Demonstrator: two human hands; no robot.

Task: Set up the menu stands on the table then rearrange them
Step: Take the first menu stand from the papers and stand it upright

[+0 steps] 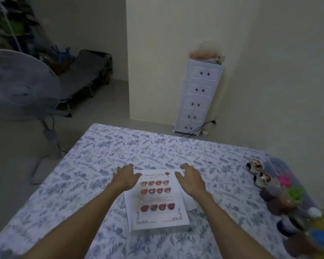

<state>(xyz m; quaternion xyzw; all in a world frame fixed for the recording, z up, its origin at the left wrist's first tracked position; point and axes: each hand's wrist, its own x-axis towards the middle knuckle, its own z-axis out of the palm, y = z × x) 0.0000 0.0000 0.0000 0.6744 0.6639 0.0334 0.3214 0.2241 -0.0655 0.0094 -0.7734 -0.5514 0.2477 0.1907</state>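
Note:
A stack of flat menu stands [157, 200] lies in the middle of the table [79, 184], which has a blue-and-white floral cloth. The top sheet shows rows of red food pictures and a title. My left hand [126, 177] rests over the stack's far left corner with fingers spread. At the far right corner, my right hand [191, 179] hovers with fingers apart. Neither hand grips the stack. More white sheets stick out under the stack on both sides.
Two small painted ceramic jars [259, 171] and several jars with coloured lids [295, 200] crowd the table's right edge. A standing fan [21, 86] is at the left, a folding cot [86, 71] behind it, and a white drawer tower [198, 96] by the wall.

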